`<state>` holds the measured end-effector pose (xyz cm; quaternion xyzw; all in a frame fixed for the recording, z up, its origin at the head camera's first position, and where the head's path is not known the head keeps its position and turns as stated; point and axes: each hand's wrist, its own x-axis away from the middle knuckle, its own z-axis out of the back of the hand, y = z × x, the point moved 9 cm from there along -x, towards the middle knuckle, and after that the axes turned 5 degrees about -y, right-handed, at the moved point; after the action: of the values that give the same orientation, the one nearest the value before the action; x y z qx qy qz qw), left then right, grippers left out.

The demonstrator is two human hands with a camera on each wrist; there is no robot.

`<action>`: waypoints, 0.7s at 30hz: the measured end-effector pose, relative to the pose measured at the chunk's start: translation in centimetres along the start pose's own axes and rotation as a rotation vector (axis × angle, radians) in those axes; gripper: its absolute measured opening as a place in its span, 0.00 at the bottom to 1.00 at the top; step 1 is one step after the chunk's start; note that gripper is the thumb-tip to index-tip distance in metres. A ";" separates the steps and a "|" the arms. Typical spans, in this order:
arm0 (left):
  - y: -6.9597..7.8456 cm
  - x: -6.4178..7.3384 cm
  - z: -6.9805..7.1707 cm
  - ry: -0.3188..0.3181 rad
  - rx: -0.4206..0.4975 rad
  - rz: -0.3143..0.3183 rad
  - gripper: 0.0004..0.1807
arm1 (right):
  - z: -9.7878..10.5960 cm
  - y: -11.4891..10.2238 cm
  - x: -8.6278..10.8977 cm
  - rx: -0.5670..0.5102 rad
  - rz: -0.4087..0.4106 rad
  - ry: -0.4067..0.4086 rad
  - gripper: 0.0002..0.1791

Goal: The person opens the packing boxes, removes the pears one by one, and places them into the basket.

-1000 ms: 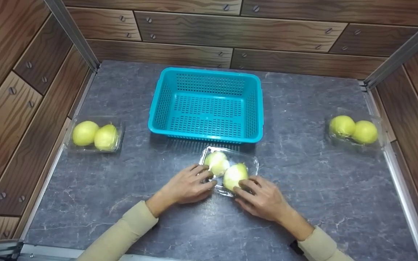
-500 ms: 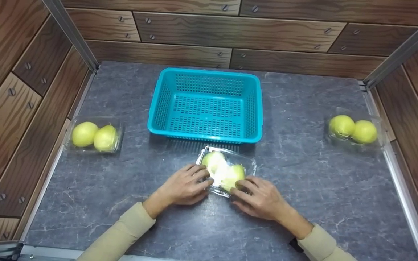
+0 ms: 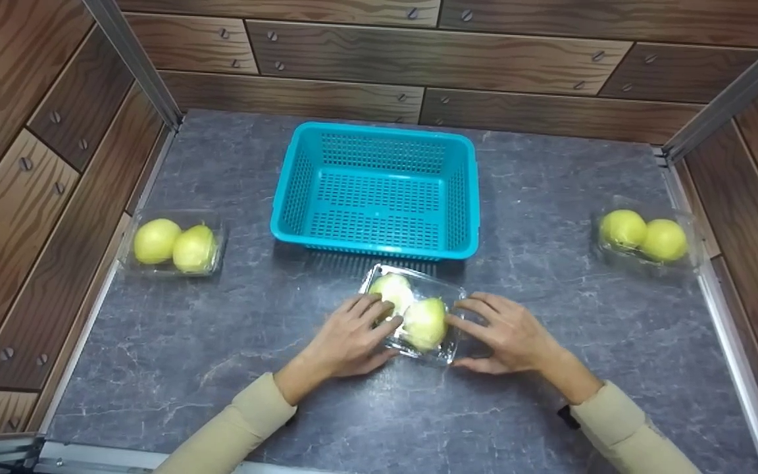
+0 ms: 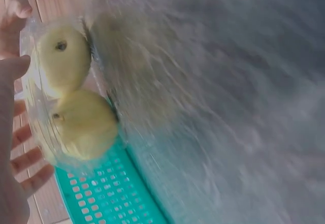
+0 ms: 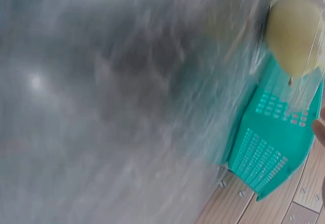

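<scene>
Clear fruit box (image 3: 428, 284) lies between both hands (image 3: 351, 337) (image 3: 509, 334), near teal basket (image 3: 376, 214).

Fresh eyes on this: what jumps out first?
Likely the teal basket toward the back of the table, near the middle. Then the clear box in front of it, two yellow fruits inside, left hand over its left side, right hand at its right. A left box and right box, each also holding two fruits, sit near the table's side edges.

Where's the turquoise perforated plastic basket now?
In the head view, the basket sits centrally, towards the back of the grey tabletop, beyond the middle clear plastic fruit box.
</scene>
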<state>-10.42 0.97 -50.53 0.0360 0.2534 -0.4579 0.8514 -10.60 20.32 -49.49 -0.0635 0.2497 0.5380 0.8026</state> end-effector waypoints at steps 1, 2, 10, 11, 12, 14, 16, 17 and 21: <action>0.0 -0.1 -0.1 -0.006 -0.002 0.007 0.32 | 0.0 0.2 0.0 0.001 0.002 -0.007 0.40; 0.1 -0.2 -0.2 -0.015 -0.006 0.014 0.32 | -0.1 0.4 0.1 0.003 0.005 -0.013 0.41; 0.2 -0.6 -0.9 -0.072 -0.043 0.031 0.35 | -1.5 1.2 0.0 -0.022 0.016 -0.095 0.46; 0.2 -0.6 -0.9 -0.075 -0.042 0.031 0.35 | -1.6 1.1 -0.1 -0.027 0.017 -0.104 0.46; 0.2 -0.6 -1.0 -0.078 -0.038 0.031 0.35 | -1.8 1.1 -0.1 -0.031 0.017 -0.112 0.46; 0.2 -0.6 -1.1 -0.084 -0.030 0.031 0.35 | -2.0 0.9 -0.2 -0.038 0.021 -0.117 0.45; 0.2 -0.6 -1.1 -0.089 -0.018 0.030 0.34 | -2.0 0.8 -0.2 -0.055 0.023 -0.110 0.44; 0.2 -0.6 -1.1 -0.091 -0.014 0.030 0.33 | -2.0 0.7 -0.3 -0.062 0.024 -0.102 0.44; 0.0 -0.4 -1.1 -0.089 -0.003 0.022 0.32 | -1.9 0.3 -0.4 -0.074 0.021 -0.079 0.44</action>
<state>-11.06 1.65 -51.31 0.0171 0.2158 -0.4493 0.8668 -11.62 19.42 -50.92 -0.0691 0.1984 0.5573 0.8033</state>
